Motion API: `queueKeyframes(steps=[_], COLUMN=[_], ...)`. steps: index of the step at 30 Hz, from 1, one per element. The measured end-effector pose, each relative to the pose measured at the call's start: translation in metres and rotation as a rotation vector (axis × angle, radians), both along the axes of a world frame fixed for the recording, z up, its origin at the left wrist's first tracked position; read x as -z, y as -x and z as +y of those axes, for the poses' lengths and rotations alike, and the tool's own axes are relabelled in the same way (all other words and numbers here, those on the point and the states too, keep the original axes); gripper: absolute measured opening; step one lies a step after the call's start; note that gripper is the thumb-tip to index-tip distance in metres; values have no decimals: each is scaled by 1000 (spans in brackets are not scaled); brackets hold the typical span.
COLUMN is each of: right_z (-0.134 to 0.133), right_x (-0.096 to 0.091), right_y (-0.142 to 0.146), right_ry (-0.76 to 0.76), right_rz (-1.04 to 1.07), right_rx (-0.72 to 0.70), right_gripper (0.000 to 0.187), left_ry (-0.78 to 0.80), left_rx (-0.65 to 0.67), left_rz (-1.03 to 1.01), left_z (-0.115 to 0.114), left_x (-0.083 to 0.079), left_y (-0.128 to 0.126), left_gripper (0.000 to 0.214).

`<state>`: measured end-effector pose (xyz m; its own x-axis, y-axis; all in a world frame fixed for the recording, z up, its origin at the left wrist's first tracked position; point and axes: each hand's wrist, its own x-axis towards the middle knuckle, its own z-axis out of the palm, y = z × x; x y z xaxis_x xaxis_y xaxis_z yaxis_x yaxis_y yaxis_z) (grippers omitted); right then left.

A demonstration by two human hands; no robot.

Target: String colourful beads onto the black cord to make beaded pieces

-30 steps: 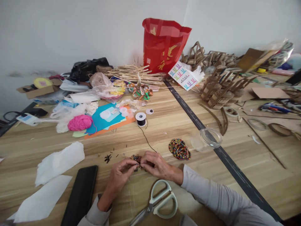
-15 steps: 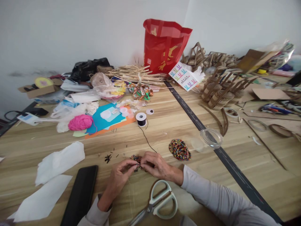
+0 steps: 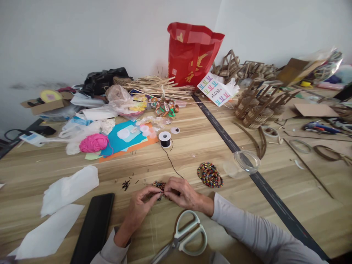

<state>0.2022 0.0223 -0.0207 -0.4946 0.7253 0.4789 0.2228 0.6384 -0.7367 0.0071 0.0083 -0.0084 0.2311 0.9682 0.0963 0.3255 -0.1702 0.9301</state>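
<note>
My left hand (image 3: 141, 205) and my right hand (image 3: 184, 193) meet near the front of the wooden table, both pinched on a small cluster of coloured beads (image 3: 159, 185) strung on a black cord. The cord (image 3: 172, 163) runs from my right hand back to a black spool (image 3: 165, 139). A pile of loose coloured beads (image 3: 209, 174) lies just right of my right hand. Pale green scissors (image 3: 184, 238) rest on the table below my wrists.
A black phone (image 3: 95, 227) and white paper sheets (image 3: 68, 189) lie at the left. A clear plastic lid (image 3: 246, 160) sits right of the bead pile. Pink yarn (image 3: 94, 143), coloured paper, sticks, a red bag (image 3: 192, 51) and cardboard pieces crowd the back.
</note>
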Motion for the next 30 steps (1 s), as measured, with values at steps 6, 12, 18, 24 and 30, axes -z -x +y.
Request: queueKeyframes(steps=[6, 12, 18, 24, 30], right_z=[1, 1, 0, 0, 0], right_x=[2, 2, 0, 0, -1], right_y=[0, 0, 0, 0, 0], right_ry=[-12, -14, -28, -20, -18], right_rz=[-1, 12, 11, 0, 2], right_rx=[-5, -11, -17, -16, -19], right_gripper=[15, 13, 15, 15, 15], left_ry=[12, 27, 0, -14, -9], left_rx=[-13, -8, -11, -6, -4], left_rz=[10, 10, 5, -9, 12], left_z=[0, 0, -1, -1, -1], left_x=[0, 1, 4, 3, 5], left_y=[-1, -1, 1, 0, 1], left_gripper=[8, 8, 8, 8, 8])
